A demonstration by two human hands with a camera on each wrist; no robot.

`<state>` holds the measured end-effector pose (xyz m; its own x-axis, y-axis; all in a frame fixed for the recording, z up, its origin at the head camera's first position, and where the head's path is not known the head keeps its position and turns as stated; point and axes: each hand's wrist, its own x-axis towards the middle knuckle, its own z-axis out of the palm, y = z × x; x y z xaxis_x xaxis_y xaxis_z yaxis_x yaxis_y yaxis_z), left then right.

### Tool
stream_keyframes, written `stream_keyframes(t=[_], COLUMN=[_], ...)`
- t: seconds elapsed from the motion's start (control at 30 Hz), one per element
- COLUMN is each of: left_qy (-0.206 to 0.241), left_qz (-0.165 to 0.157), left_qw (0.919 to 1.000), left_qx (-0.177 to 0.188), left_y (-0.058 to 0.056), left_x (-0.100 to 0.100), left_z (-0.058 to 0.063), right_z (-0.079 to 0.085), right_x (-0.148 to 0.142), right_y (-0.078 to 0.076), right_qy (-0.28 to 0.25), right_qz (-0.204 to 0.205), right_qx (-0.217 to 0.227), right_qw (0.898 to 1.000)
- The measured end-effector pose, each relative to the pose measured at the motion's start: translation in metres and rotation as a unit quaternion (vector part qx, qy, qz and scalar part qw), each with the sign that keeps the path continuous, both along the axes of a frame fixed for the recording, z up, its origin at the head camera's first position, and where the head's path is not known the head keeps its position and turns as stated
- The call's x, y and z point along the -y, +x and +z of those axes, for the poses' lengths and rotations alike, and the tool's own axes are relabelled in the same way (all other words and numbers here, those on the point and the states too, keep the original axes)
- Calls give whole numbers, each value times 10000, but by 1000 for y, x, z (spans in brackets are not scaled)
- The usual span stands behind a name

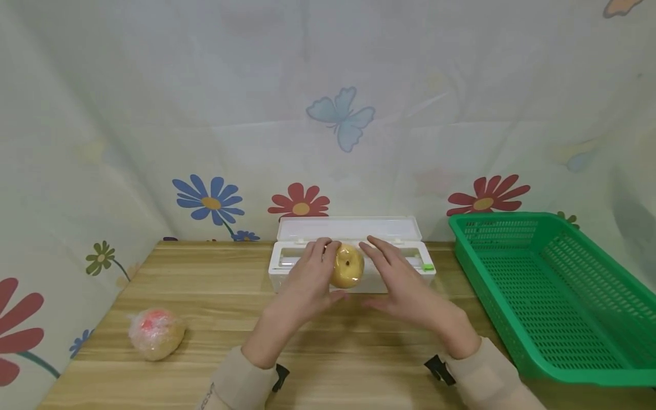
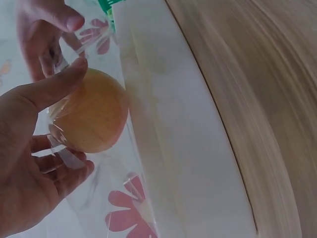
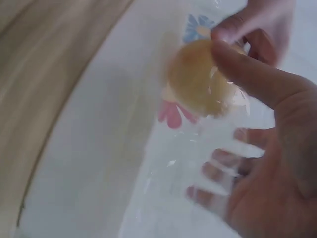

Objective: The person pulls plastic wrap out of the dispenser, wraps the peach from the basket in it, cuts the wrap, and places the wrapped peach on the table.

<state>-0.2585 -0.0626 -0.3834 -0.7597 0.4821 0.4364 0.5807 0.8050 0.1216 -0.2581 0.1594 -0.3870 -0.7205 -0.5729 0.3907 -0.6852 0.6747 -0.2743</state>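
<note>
A yellow apple point(image 1: 349, 267) with a dark stem hollow is covered by shiny clear cling film point(image 2: 59, 119). My left hand point(image 1: 306, 282) holds it from the left, thumb on one side and fingers on the other. To its right, my right hand point(image 1: 410, 287) is spread, its fingers loosely bent and apart from the apple in the head view. Film stretches across the right fingers in the right wrist view. Just behind both hands stands a white cling film dispenser point(image 1: 277, 274), lid point(image 1: 348, 229) raised, with a green slider point(image 1: 427, 267) at its right end.
Another film-wrapped fruit point(image 1: 163, 339), with a red patch on top, lies on the wooden table point(image 1: 220, 296) at left. A green slatted plastic basket point(image 1: 494, 307) stands at right. Behind the table hangs a flowered curtain point(image 1: 246, 142).
</note>
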Motion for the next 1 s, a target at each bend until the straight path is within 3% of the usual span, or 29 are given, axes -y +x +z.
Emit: stream_keyframes(t=[0.13,0.3,0.53,0.8,1.0], left_qy=[69,155,263,508,741], left_qz=[192,288,348,602,736], left_qw=[9998,9995,9990,9968,9944], left_qx=[-26,37,-20,110,173], left_y=[-2,-3,-5,-6,-7], left_x=[0,0,-1,-3,-4], left_z=[-2,-4,-5,-6,-8], right_z=[5,8,0,-16,-25], right_x=[-14,-32,-47,-53,-58], right_y=[3,0,-15,-27,-36], right_qy=[190,435,30,-533,-614], right_qz=[-509,-1253,-2087,-2067,-1959], right_qx=[481,955,1253,1651,1458], right_qw=[9974,9866,9699,9629,9678])
